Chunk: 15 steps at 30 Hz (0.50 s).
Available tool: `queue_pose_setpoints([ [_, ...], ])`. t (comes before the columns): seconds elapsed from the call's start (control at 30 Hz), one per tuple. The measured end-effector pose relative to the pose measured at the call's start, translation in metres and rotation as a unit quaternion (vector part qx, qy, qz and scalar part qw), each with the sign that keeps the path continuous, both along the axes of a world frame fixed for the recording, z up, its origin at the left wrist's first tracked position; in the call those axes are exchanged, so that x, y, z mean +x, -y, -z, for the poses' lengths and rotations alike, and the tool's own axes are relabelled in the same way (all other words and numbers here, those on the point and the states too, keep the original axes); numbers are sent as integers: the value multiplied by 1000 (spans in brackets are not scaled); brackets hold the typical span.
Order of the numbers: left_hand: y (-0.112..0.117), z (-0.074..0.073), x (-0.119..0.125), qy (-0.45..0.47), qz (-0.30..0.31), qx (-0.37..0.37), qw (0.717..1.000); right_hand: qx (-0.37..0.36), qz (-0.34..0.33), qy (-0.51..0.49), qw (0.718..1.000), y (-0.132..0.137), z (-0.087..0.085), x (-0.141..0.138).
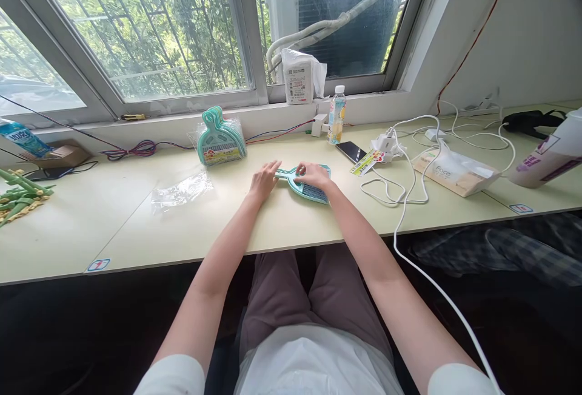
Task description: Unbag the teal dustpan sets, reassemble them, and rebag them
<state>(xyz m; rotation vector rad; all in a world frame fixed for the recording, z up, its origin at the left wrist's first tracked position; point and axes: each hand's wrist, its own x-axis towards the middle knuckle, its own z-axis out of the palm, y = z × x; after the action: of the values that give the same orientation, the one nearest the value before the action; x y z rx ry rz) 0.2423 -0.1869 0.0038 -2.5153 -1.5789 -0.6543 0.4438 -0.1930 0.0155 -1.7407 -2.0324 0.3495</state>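
Note:
A small teal dustpan with a brush nested in it lies flat on the table in front of me, its handle towards the left. My left hand is at the handle's end, fingers closed around it. Over the wide part bends my right hand, thumb and fingers curled onto the brush and pan; the exact contact is partly hidden. Further back on the left, a stack of similar teal dustpans leans upright in clear wrapping. A crumpled clear plastic bag lies left of my left hand.
To the right are a label card, a phone, a drink bottle, a charger with white cables, a tissue pack and a large cup. One cable hangs over the table's front edge. Green craft stems lie far left.

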Motion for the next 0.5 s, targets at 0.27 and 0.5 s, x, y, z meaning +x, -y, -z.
queue_pose_setpoints([
  [0.27,10,-14,24,376,117,-382,836,123,126,-108,978,8,-11,-13],
  [0.5,-13,-8,10,556,-5,-322,766,186,217,-114,951,2,-13,12],
])
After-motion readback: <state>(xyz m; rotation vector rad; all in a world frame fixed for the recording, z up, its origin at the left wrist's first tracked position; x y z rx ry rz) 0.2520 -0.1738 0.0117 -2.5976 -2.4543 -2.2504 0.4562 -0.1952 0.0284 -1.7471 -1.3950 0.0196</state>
